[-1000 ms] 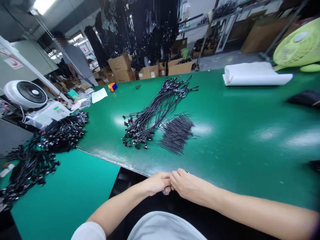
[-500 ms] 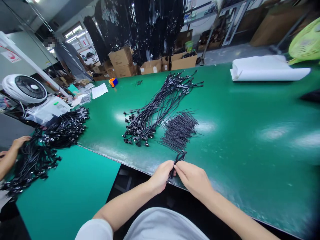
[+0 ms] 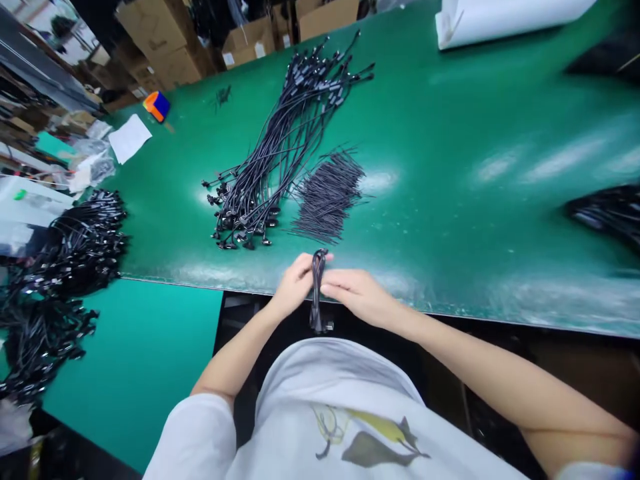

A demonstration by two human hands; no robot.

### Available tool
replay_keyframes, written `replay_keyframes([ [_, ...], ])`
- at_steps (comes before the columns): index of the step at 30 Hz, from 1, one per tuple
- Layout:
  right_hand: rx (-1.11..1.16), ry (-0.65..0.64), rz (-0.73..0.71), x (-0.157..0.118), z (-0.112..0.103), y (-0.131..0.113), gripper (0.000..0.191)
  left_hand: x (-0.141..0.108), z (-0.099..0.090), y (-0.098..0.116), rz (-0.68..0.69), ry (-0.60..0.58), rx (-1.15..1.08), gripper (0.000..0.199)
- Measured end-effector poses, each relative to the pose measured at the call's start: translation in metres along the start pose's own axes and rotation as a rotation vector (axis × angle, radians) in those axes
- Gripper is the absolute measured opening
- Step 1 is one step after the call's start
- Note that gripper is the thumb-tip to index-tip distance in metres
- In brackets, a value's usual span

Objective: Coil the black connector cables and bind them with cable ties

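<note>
Item 1: left hand [image 3: 295, 288], fingers [image 3: 303, 272] curled closed around a doubled black cable [image 3: 317, 287], which I see standing upright between the hands.

Item 2: right hand [image 3: 357, 295], fingers [image 3: 334, 285] stretched nearly flat, tips meeting the same cable from the other side. From here I cannot tell if they grip it or only steady it.

Item 3: the cable's moulded connector end [image 3: 318, 326], hanging below the hands, past the front edge of the green ESD mat [image 3: 450, 227].

Handling note: I judge that a tight pinch at the fold, with the strands kept parallel, best stops them slipping or twisting.

Item 4: a loose pile of black connector cables [image 3: 260, 173] on the mat, ahead of the hands.

Item 5: a bundle of short black wires [image 3: 327, 197], just to the right of that pile.

Item 6: a heap of black cables [image 3: 77, 247] at far left, beside the lower teal mat [image 3: 135, 380].

Item 7: a white paper roll [image 3: 505, 15], at top right.

Item 8: cardboard cartons [image 3: 249, 48], beyond the mat.
</note>
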State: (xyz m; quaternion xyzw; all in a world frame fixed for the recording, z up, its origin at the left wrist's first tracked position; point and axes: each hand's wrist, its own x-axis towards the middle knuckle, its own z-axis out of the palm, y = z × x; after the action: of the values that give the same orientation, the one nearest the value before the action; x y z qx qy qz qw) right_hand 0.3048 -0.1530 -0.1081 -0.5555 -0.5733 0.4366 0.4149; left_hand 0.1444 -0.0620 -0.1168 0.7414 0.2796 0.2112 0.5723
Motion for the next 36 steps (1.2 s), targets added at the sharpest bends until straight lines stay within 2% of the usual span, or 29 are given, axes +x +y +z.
replay_keyframes([
  [2, 0.012, -0.041, 0.057, 0.002, 0.001, 0.004, 0.032, -0.001, -0.006, 0.009, 0.082, 0.001, -0.025, 0.028],
  [5, -0.023, 0.062, 0.098, 0.008, -0.007, 0.01, 0.036, -0.009, -0.008, 0.018, 0.187, -0.215, 0.094, 0.031],
  [7, -0.109, 0.151, 0.065, 0.01, -0.013, 0.01, 0.036, -0.013, -0.004, 0.016, 0.153, -0.315, 0.177, 0.031],
  [9, -0.187, 0.183, 0.01, 0.01, -0.015, 0.008, 0.033, -0.012, 0.001, 0.007, 0.037, -0.275, 0.159, 0.028],
  [11, -0.227, 0.181, -0.047, 0.007, -0.015, 0.005, 0.031, -0.008, 0.003, -0.002, -0.131, -0.188, -0.005, 0.03],
  [13, -0.252, 0.184, -0.101, 0.004, -0.013, 0.005, 0.031, -0.004, 0.004, -0.008, -0.303, -0.152, -0.273, 0.053],
  [15, -0.304, 0.182, -0.162, 0.001, -0.011, 0.007, 0.03, -0.001, 0.002, -0.006, -0.44, -0.186, -0.504, 0.077],
  [16, -0.342, 0.164, -0.197, -0.001, -0.01, 0.009, 0.03, 0.0, 0.002, -0.003, -0.483, -0.214, -0.568, 0.081],
  [18, -0.421, 0.124, -0.269, -0.003, -0.008, 0.013, 0.029, 0.0, 0.001, 0.004, -0.512, -0.264, -0.602, 0.074],
  [20, -0.458, 0.118, -0.305, -0.004, -0.006, 0.016, 0.029, -0.001, 0.002, 0.009, -0.482, -0.261, -0.588, 0.067],
  [24, -0.574, 0.198, -0.291, -0.005, 0.0, 0.018, 0.032, -0.002, 0.006, 0.009, -0.414, -0.189, -0.573, 0.07],
  [26, -0.709, 0.236, -0.321, -0.004, 0.001, 0.017, 0.032, -0.002, 0.006, 0.007, -0.383, -0.211, -0.536, 0.066],
  [28, -0.769, 0.286, -0.374, -0.004, 0.001, 0.016, 0.026, -0.001, 0.003, 0.007, -0.341, -0.261, -0.465, 0.06],
  [31, -0.712, 0.399, -0.426, -0.002, -0.003, 0.015, 0.016, 0.0, -0.004, 0.015, -0.328, -0.353, -0.372, 0.057],
  [34, -0.648, 0.442, -0.422, -0.002, -0.01, 0.014, 0.032, 0.001, -0.009, 0.024, -0.398, -0.519, -0.384, 0.057],
  [36, -0.588, 0.362, -0.415, -0.001, -0.015, 0.013, 0.043, 0.001, -0.012, 0.025, -0.463, -0.633, -0.407, 0.053],
])
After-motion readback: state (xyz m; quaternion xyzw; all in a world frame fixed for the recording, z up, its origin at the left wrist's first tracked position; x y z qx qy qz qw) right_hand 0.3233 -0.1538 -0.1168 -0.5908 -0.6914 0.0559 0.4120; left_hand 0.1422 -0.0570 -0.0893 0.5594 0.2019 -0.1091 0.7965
